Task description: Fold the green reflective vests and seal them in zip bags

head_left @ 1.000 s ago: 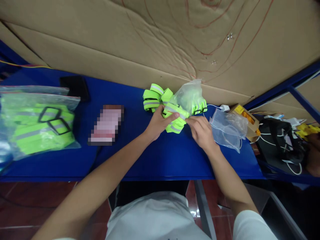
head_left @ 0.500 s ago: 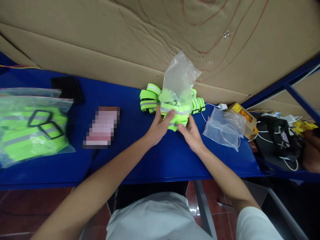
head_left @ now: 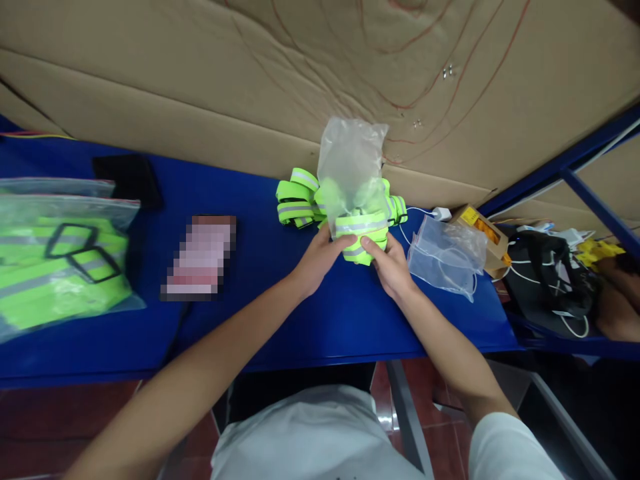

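A folded bundle of neon-green reflective bands [head_left: 361,233] sits between both hands above the blue table [head_left: 320,313]. My left hand [head_left: 318,257] grips its left side, thumb on top. On its right side my right hand [head_left: 390,265] pinches it. A clear plastic bag [head_left: 350,163] stands upright over the bundle, its mouth around the top of the bands. More rolled green bands [head_left: 296,199] lie just behind on the table.
A large zip bag of green bands [head_left: 60,260] lies at the far left, a blurred flat object [head_left: 200,257] beside it, a black item [head_left: 127,177] behind. Empty clear bags [head_left: 445,253], a small yellow box [head_left: 483,233] and cables sit right. Cardboard [head_left: 250,80] backs the table.
The clear bag went from lying crumpled behind the bands to standing upright over the bundle. Both hands drew closer together around the bundle, and the view shifted slightly.
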Demonstrator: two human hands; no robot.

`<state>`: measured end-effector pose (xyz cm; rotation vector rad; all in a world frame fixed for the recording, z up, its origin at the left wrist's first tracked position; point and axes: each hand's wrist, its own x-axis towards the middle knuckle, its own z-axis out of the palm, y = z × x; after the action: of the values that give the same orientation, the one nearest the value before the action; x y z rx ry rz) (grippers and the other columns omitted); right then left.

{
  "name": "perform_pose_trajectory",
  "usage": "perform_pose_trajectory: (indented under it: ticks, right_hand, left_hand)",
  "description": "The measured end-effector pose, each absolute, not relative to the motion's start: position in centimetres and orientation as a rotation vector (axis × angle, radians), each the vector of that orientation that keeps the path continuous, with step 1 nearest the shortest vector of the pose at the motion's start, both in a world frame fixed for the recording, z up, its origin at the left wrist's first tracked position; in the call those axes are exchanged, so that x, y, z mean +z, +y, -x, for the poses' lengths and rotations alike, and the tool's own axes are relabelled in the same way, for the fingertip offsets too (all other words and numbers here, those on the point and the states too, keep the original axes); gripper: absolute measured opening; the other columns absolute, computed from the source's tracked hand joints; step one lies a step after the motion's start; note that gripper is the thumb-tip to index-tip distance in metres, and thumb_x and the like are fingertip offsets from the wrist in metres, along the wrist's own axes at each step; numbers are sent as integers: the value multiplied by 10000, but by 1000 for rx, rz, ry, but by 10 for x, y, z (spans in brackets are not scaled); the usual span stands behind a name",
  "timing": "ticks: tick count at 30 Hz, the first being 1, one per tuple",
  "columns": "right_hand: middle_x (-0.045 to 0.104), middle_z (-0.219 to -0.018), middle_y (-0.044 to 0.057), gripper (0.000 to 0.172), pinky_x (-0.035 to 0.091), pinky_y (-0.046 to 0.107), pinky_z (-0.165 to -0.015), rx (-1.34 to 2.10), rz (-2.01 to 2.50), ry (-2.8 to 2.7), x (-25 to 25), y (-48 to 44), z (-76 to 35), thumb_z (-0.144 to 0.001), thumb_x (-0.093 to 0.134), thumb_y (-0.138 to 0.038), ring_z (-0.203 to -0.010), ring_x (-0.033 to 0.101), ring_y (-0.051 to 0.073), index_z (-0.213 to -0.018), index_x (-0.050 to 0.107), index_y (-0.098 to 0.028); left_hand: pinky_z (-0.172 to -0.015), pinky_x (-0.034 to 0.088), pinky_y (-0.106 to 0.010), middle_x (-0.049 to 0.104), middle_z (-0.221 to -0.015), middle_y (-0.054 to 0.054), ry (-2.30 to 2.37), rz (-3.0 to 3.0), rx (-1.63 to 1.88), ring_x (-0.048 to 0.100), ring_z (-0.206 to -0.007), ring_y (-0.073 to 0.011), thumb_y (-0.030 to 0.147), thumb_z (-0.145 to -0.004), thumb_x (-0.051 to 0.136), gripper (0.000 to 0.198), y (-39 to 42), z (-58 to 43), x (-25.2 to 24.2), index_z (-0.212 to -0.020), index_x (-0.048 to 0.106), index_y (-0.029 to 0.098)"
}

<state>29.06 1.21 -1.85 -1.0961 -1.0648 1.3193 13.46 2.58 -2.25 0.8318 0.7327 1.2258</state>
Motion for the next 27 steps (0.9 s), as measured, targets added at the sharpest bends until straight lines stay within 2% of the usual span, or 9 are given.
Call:
perform_pose_trajectory:
  ticks: [2,6,10,12,16,19,22,26,27]
  right_hand:
    - [779,-1124,47,542,597,398,-945,1280,1097,-1123,-19,13,-294,-706,908,-448,-1021,732,243,-1153,702,-221]
    - [770,-1152,51,590,591,404,-956,1291,1106,-1228,-17,12,-292,-678,924,-464,-1040,721,251,-1161,684,-225]
    - [742,-1149,56,612,588,408,-977,1315,1119,-1156,-19,13,-291,-682,918,-466,-1058,713,246,-1149,596,-236]
    - [727,-1152,52,696,592,410,-983,1287,1149,-1142,-23,15,-294,-663,934,-448,-1080,706,245,-1192,525,-253]
    - [651,-1344,77,967,577,430,-1053,1183,1172,-1227,-23,17,-301,-636,956,-420,-1227,650,254,-1402,375,-309]
    - [541,-1503,75,894,557,428,-1094,1325,1081,-1320,-15,16,-306,-711,909,-433,-1308,602,247,-1444,407,-336]
    - [493,-1550,48,858,602,443,-1012,1473,971,-1439,-12,17,-311,-713,907,-431,-1231,646,255,-1438,453,-365]
    - [593,-1372,52,868,625,379,-803,1119,1094,-1555,-24,22,-315,-652,952,-399,-1017,678,234,-1392,503,-338]
    - [611,-1317,57,853,613,373,-792,1010,1124,-1568,-28,24,-316,-650,952,-404,-1007,666,236,-1375,510,-322]
  left_hand:
    - [-1212,375,-482,689,-1357,-79,672,-813,1219,557,-1381,-328,224,-708,864,576,30,-125,-15,-1246,661,196]
    - [-1171,426,-469,699,-1343,-73,535,-742,1231,590,-1350,-311,317,-714,913,608,31,-121,-9,-1260,662,225]
    - [-1112,469,-450,733,-1244,-63,611,-766,1269,651,-1240,-292,276,-682,941,618,26,-135,-21,-1233,669,214]
    - [-1104,474,-462,732,-1252,-73,599,-765,1251,657,-1229,-297,275,-681,940,639,23,-142,-28,-1251,660,209]
    - [-1121,467,-495,728,-1279,-111,585,-756,1168,653,-1248,-324,254,-679,940,669,19,-146,-30,-1280,656,185]
    - [-1153,450,-503,724,-1302,-106,514,-715,1173,640,-1286,-326,240,-704,923,667,23,-141,-24,-1314,654,206]
    - [-1164,449,-508,735,-1290,-100,450,-651,1196,630,-1313,-325,259,-773,874,607,29,-132,-17,-1339,655,219]
    - [-1175,443,-513,737,-1292,-103,443,-616,1161,618,-1332,-331,233,-783,857,582,28,-131,-15,-1333,667,214]
    - [-1185,432,-514,733,-1300,-104,440,-611,1141,616,-1337,-328,227,-784,855,569,25,-133,-18,-1324,672,211]
